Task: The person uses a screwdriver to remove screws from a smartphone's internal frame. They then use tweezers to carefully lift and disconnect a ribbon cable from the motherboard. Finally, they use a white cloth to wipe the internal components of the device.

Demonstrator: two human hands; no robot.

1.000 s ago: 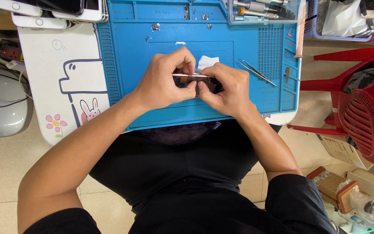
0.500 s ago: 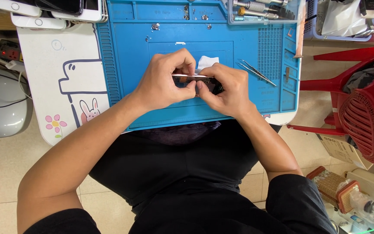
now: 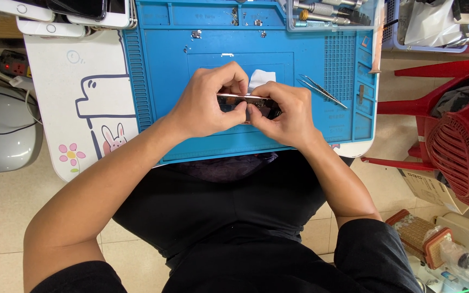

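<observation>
**Thin part pinched over the mat: where a slip would cost**

Both hands meet over the middle of the blue mat (image 3: 169,108); the left hand (image 3: 204,106) and the right hand (image 3: 289,116) are close together, thumbs nearly touching, each clamped on one end of a thin, dark, glossy part (image 3: 248,102) that looks like a phone body held edge-on; what the fingertips do along its top edge is hidden by the knuckles, so I cannot tell whether anything is being pried or only gripped.

The part sits just above the mat, well in from the near edge, with a white wipe (image 3: 260,77) just behind it; a pair of tweezers (image 3: 322,90) lies to the right, near the right hand, towards the mat's right edge.

Judged from this grip, the main risk is bending or cracking; the part is thin, held at both ends and unsupported in the middle, so uneven force from either thumb could flex it; a sudden release could also send it skidding toward the near edge and off into the lap.

A second risk is the tweezers; a sideways jerk of the right hand could knock them off the right edge.

Small screws (image 3: 195,34) lie loose near the far edge of the mat, beside a clear tool tray (image 3: 332,21) at the far right corner; they are well apart from the hands, but a jolt to the table could scatter them; phones (image 3: 66,16) are stacked at the table's far left corner, out of reach of any slip.
</observation>
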